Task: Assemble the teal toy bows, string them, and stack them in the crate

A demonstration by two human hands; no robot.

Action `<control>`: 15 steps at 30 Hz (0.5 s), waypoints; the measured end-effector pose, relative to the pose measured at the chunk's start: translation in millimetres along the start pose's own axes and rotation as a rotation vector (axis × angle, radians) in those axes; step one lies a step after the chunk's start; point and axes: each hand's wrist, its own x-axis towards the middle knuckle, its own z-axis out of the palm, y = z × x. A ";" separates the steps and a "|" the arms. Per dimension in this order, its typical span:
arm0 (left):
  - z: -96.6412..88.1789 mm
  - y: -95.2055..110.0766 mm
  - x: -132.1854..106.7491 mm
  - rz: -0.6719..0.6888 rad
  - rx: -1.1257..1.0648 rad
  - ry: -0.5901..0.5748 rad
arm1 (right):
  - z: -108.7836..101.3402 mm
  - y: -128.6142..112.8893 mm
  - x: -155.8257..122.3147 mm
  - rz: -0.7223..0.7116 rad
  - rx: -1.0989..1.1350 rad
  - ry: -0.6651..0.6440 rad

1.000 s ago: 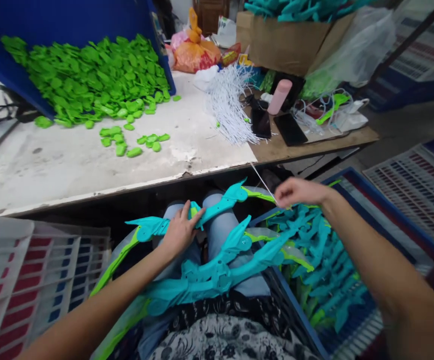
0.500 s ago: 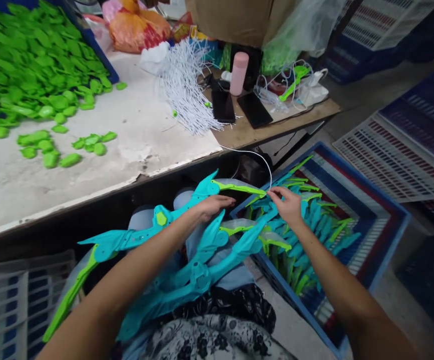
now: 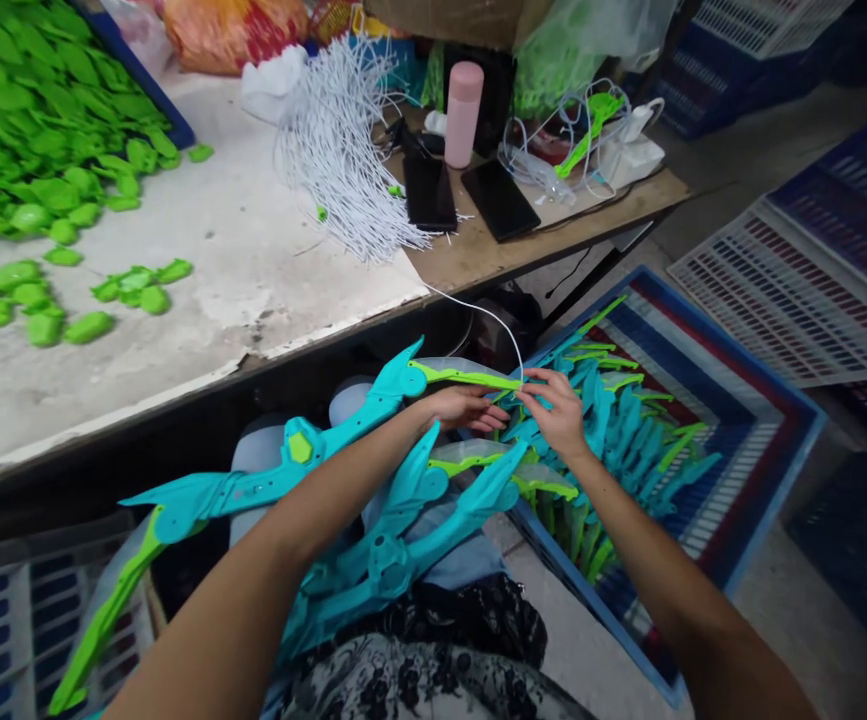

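A long teal toy bow (image 3: pixel 283 470) with lime green tips lies across my lap, on top of more teal bows (image 3: pixel 410 530). My left hand (image 3: pixel 463 408) grips the upper bow near its right green tip. My right hand (image 3: pixel 557 408) pinches the end of a thin white string (image 3: pixel 489 318) at that same tip. The string arcs up from my fingers to the table edge.
A bundle of white strings (image 3: pixel 343 160), two black phones (image 3: pixel 463 195) and a pink bottle (image 3: pixel 463 115) lie on the table (image 3: pixel 253 270). Green plastic pieces (image 3: pixel 35 150) are heaped at its left. A blue crate (image 3: pixel 763 400) of teal bows stands on the floor to my right.
My left hand slid right along the bow to its green tip. My right hand brought the string down to that tip, and my view turned to the right.
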 end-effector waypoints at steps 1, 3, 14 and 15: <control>3.3 1.9 5.0 -0.012 0.011 -0.030 | 2.2 0.8 -1.6 0.015 0.035 0.002; 8.8 5.4 13.4 -0.037 0.039 -0.061 | 5.6 1.8 -4.4 0.028 0.102 -0.022; 11.2 12.7 -18.5 -0.010 0.402 0.024 | -8.7 -0.4 -12.1 0.039 -0.032 -0.116; 9.3 18.9 -31.4 0.024 0.411 0.043 | -10.3 0.2 -13.4 0.052 -0.039 -0.119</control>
